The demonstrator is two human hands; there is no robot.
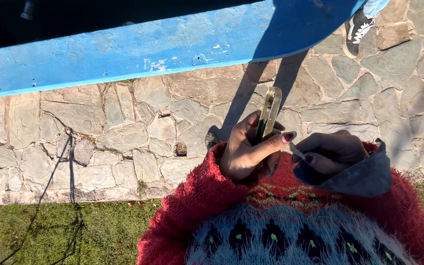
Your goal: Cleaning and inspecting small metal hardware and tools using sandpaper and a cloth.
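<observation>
Left hand (pixel 245 149) clamped around upright brass-coloured tool (pixel 269 114); right hand (pixel 331 153) curled, pinching thin pale sliver (pixel 296 151) against it

A slim brass-coloured clip (pixel 270 114) with a dark inner strip is standing nearly upright above a red sweater, catching sunlight, while a thin pale sliver (pixel 296 150) is lying angled just beside its base.

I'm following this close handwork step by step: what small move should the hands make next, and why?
Probably bring the right hand's thin tool closer to the brass-coloured piece: the left hand holds that piece upright, and the tool's tip sits beside the left forefinger.
</observation>
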